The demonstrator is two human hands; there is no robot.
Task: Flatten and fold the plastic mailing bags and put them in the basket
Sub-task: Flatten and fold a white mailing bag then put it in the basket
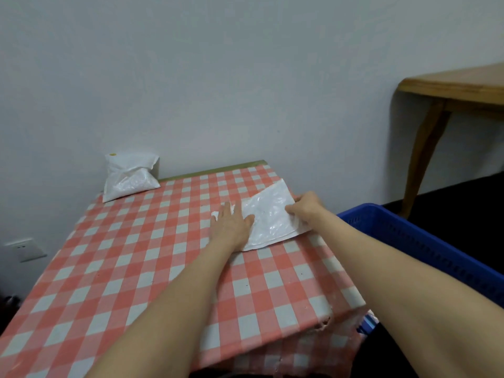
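- Left hand (230,225): palm down, fingers (227,211) straight and slightly spread, pressed flat on the left end of the white mailing bag (272,218). Nothing is gripped; the hand only bears down on the plastic.
- Right hand (305,208): fingers (294,211) curled, pinching the right edge of the same mailing bag. The knuckles face the camera, so how deep the hold goes under the plastic cannot be told.
- Mailing bag: lies on the bench (218,169) between the two hands, in the far right part of the top, near the right edge. It sits askew to the checks, one corner pointing toward the wall (245,77). The surface is shiny and wrinkled, mostly flat, with a seam strip along the near edge. The left end is covered by the left hand.
- Checked cloth (136,268): red and white, covering the bench top and hanging over the near right corner, where it looks worn.
- Second mailing bag (129,177): white and puffed, with its top flap creased. It stands at the far left corner of the bench, leaning on the wall, well apart from both hands.
- Basket (409,241): blue perforated plastic, just beside the right side of the bench, its rim lower than the bench top. The right forearm crosses in front of it.
- Wooden table (450,85): at the far right, against the wall, one curved leg visible.
- Wall socket (24,249): white, low on the wall, left of the bench.
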